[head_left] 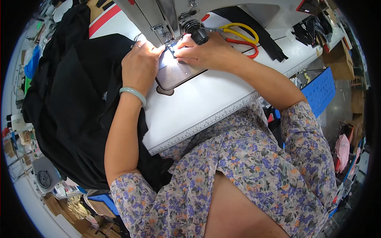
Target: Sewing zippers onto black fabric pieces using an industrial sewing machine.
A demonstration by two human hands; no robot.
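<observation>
Under the bright lamp of a sewing machine (158, 18), my two hands meet at the needle area. My left hand (139, 61) is closed at the edge of a large black cloth (79, 95), its thumb pointing toward the presser foot (168, 41). From the other side my right hand (206, 51) comes in with thumb and fingers drawn together beside the foot. A small dark piece shows between the hands, but glare hides what the right fingertips hold. The metal needle plate (178, 75) lies just below them.
Scissors with yellow and red handles (242, 37) lie behind my right wrist, near black strips (262, 35). A ruler tape (206, 123) runs along the white table's front edge. The black cloth hangs over the left side. A blue perforated panel (319, 91) stands at right.
</observation>
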